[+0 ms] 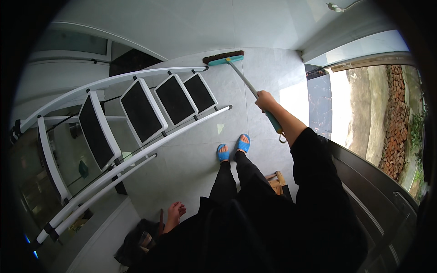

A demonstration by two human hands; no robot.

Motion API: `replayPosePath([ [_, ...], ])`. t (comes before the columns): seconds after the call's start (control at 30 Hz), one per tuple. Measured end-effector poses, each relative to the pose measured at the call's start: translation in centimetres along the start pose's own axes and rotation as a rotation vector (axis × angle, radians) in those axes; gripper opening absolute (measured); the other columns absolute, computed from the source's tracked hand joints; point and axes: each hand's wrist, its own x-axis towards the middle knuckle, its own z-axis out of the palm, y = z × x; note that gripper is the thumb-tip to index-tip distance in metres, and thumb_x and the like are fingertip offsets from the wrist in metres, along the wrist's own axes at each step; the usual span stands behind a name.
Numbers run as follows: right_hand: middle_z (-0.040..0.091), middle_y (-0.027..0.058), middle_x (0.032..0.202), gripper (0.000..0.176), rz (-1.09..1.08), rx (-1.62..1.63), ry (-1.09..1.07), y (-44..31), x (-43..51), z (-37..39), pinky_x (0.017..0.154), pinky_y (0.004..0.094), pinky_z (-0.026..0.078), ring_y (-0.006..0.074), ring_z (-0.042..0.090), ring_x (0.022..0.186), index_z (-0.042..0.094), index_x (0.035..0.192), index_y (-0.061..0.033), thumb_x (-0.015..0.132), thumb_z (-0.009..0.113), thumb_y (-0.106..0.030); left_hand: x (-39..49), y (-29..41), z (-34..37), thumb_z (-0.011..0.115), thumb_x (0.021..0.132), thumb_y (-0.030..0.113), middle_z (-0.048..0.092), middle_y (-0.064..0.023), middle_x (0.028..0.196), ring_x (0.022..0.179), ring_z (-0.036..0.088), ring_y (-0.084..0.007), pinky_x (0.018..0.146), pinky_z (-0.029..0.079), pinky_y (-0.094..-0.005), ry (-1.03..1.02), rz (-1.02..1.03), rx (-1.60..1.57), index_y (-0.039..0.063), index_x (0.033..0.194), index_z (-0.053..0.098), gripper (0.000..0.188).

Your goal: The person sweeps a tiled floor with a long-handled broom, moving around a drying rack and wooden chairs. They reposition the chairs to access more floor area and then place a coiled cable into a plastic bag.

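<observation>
My right hand (266, 101) grips a broom (244, 79) by its handle, just above a teal grip that ends in a metal ring. The broom's teal head (225, 60) with dark brown bristles rests on the grey tiled floor (218, 136), close to the foot of the far wall. Low on the left side, my left hand (175, 211) hangs with its fingers loosely curled and holds nothing that I can see. Nearest to it is a dark plastic bag (133, 240) with things in it.
A white stepladder (181, 131) with black treads stands at my left. On the right, an open doorway shows stacked bricks (394, 126) outside, beside a dark metal door (368, 184). A small wooden stool (277, 183) is near my blue slippers (243, 143). A white cable (336, 7) sits upper right.
</observation>
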Motion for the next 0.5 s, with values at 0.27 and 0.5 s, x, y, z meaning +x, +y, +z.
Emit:
replayPosePath([
  [0.27,0.060,0.0248,0.086,0.050,0.034,-0.121,-0.077,11.9,-15.6,4.2,0.069,0.0428,0.048,0.0356,0.061,0.077,0.045,0.121,-0.0055,0.071,0.044,-0.004,1.2,1.3,0.2,0.052,0.086,0.022,0.056,-0.0062,0.083,0.070,0.058,-0.0180,0.063,0.050,-0.0321,-0.052,0.012,0.090,0.006,0.098,0.049,0.020],
  [0.5,0.061,0.0225,0.079,0.052,0.055,0.027,-0.105,12.4,-21.8,-1.7,0.055,0.0349,0.049,0.0247,0.060,0.054,0.045,0.124,-0.0045,0.074,0.059,-0.008,0.4,3.8,2.1,0.052,0.087,0.022,0.055,-0.0065,0.084,0.072,0.058,-0.0182,0.066,0.049,-0.0333,-0.050,0.101,0.169,0.004,0.101,0.049,0.023],
])
